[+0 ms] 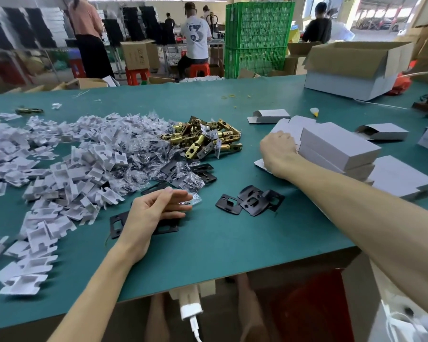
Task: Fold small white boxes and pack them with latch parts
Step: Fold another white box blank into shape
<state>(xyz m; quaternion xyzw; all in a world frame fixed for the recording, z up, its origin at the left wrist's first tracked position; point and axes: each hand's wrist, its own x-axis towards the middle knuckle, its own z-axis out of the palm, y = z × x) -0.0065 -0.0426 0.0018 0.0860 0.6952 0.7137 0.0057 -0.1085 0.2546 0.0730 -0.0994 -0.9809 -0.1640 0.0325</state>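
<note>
My right hand [278, 150] reaches to a stack of flat white box blanks [336, 148] at the right, fingers curled against the stack's left end; what they grip is hidden. My left hand [158, 208] hovers with relaxed straight fingers over black strike plates [168, 227] and a clear plastic bag [194, 198]. More black plates [251, 199] lie in the middle. Brass latch bolts [205, 138] sit in a pile behind them. Folded small white boxes [269, 116] [383, 132] lie farther back.
White cardboard inserts [59, 174] and bagged parts cover the table's left half. A large open carton [356, 70] stands at the back right on the green table [232, 243]. Green crates [257, 38] and several workers are beyond the table.
</note>
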